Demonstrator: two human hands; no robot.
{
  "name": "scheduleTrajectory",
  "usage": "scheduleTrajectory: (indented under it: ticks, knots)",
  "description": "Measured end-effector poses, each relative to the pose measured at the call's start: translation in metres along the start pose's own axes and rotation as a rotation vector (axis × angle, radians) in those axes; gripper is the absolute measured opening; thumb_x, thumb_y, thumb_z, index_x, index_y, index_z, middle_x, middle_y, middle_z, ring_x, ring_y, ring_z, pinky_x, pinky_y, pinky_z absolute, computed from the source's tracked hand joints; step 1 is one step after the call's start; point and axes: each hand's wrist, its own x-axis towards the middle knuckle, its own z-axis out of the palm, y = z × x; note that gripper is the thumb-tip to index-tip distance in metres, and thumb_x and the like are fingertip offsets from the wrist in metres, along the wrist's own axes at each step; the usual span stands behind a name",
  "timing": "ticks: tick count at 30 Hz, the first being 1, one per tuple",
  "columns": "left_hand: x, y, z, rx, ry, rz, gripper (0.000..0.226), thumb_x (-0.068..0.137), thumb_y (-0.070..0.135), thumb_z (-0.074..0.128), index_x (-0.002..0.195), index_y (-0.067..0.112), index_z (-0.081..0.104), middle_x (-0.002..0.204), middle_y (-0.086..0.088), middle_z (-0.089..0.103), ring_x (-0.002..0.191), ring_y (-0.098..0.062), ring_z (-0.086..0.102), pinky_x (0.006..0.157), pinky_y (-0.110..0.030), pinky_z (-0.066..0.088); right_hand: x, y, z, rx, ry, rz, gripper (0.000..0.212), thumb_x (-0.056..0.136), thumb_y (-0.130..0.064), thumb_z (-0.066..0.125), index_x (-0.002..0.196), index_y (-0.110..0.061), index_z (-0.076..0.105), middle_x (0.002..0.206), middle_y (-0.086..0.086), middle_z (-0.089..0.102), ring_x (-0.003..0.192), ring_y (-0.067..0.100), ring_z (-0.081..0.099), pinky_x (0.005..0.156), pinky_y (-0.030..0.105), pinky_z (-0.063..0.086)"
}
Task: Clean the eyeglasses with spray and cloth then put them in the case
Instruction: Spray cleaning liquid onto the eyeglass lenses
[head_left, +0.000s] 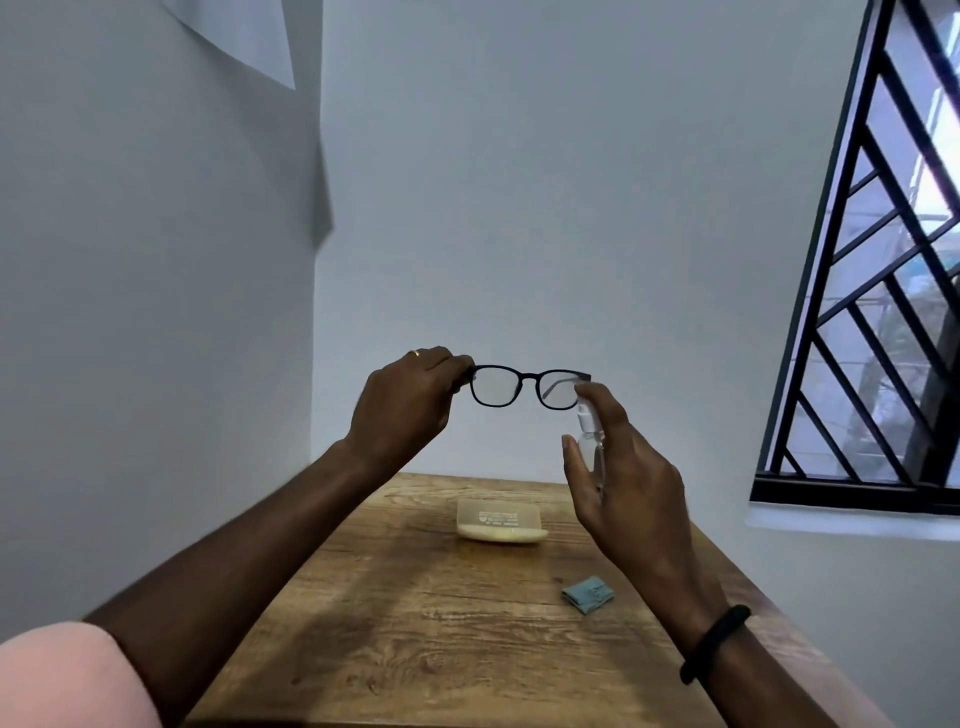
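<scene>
Glasses and spray raised over the table

The table (415, 623) is carrying the case (500, 521) at its far end and the cloth (588, 593) nearer right. The left hand (405, 405) is pinching the glasses (527, 387) by one corner, raised above the table. The right hand (618, 467) is gripping the spray (589, 436) just beside the right lens, forefinger lying on its top

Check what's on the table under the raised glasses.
On the wooden table: a pale case lying closed near the far edge and a folded blue cloth to its right. The case's inside is hidden. The eyeglasses are held up, clear of both.
</scene>
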Motion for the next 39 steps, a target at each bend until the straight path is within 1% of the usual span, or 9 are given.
scheduleTrajectory:
  ticks: [10,15,20,24,27,29,32,35,39]
  knots:
    - [0.007,0.007,-0.004,0.017,0.032,0.005,0.023,0.088,0.007,0.060,0.103,0.018,0.072,0.083,0.004,0.070,0.071,-0.027,0.066,0.048,-0.035,0.054,-0.001,0.002,-0.005,0.025,0.001,-0.021,0.067,0.093,-0.026,0.066,0.153,-0.029,0.034,0.087,-0.010,0.058,0.055,0.003,0.044,0.054,0.018,0.039]
    - [0.003,0.009,-0.001,0.009,0.029,0.016,0.024,0.087,0.008,0.057,0.103,0.018,0.072,0.082,0.004,0.070,0.070,-0.026,0.066,0.047,-0.035,0.053,-0.001,0.004,-0.006,0.044,-0.005,0.007,0.068,0.094,-0.027,0.065,0.153,-0.030,0.031,0.086,-0.016,0.050,0.051,0.001,0.044,0.056,0.003,0.030]
    - [0.002,0.007,0.000,0.021,0.033,0.017,0.024,0.090,0.010,0.054,0.103,0.018,0.072,0.082,0.004,0.069,0.069,-0.026,0.065,0.046,-0.036,0.053,-0.004,0.008,0.001,0.019,0.003,-0.018,0.070,0.094,-0.027,0.066,0.154,-0.028,0.031,0.087,-0.009,0.059,0.053,0.004,0.047,0.051,0.016,0.041]
    - [-0.001,0.009,0.000,0.060,0.024,0.072,0.031,0.096,0.021,0.043,0.101,0.017,0.073,0.079,0.003,0.067,0.066,-0.026,0.064,0.042,-0.032,0.050,-0.005,0.007,0.006,0.015,0.042,-0.031,0.078,0.090,-0.022,0.071,0.155,-0.028,0.028,0.101,-0.003,0.070,0.057,0.002,0.050,0.052,0.021,0.047]
    - [-0.004,0.014,0.000,0.132,-0.042,0.133,0.010,0.091,0.011,0.067,0.097,0.017,0.073,0.076,0.003,0.065,0.064,-0.024,0.063,0.041,-0.025,0.035,0.003,0.004,0.010,0.015,0.072,0.062,0.066,0.086,-0.015,0.070,0.143,-0.031,0.041,0.091,-0.012,0.066,0.057,0.008,0.055,0.057,0.021,0.043]
    - [-0.004,0.017,-0.001,0.157,-0.078,0.150,0.014,0.084,0.009,0.080,0.095,0.017,0.073,0.074,0.002,0.065,0.063,-0.024,0.063,0.044,-0.023,0.027,0.013,0.003,0.013,-0.001,0.079,0.092,0.049,0.085,-0.015,0.069,0.125,-0.034,0.049,0.084,-0.016,0.063,0.059,0.009,0.055,0.056,0.021,0.042]
    - [-0.002,0.022,-0.001,0.194,-0.099,0.185,0.021,0.078,0.005,0.083,0.092,0.017,0.074,0.072,0.002,0.065,0.062,-0.024,0.064,0.044,-0.023,0.024,0.028,0.001,0.017,-0.014,0.040,0.077,0.036,0.086,-0.021,0.071,0.114,-0.035,0.052,0.076,-0.018,0.058,0.061,0.008,0.053,0.053,0.016,0.034]
    - [-0.001,0.025,-0.002,0.225,-0.103,0.206,0.025,0.073,0.002,0.083,0.092,0.017,0.074,0.072,0.002,0.065,0.062,-0.023,0.064,0.044,-0.023,0.023,0.036,0.001,0.021,-0.023,-0.031,0.012,0.036,0.089,-0.022,0.067,0.116,-0.037,0.048,0.089,-0.017,0.067,0.071,0.017,0.065,0.057,0.026,0.045]
    - [-0.004,0.026,-0.003,0.226,-0.096,0.223,0.025,0.073,0.002,0.082,0.092,0.016,0.074,0.072,0.001,0.065,0.062,-0.024,0.063,0.044,-0.024,0.023,0.038,0.003,0.025,-0.080,-0.048,-0.049,0.033,0.091,-0.021,0.064,0.114,-0.038,0.047,0.074,-0.018,0.054,0.064,0.018,0.061,0.052,0.026,0.043]
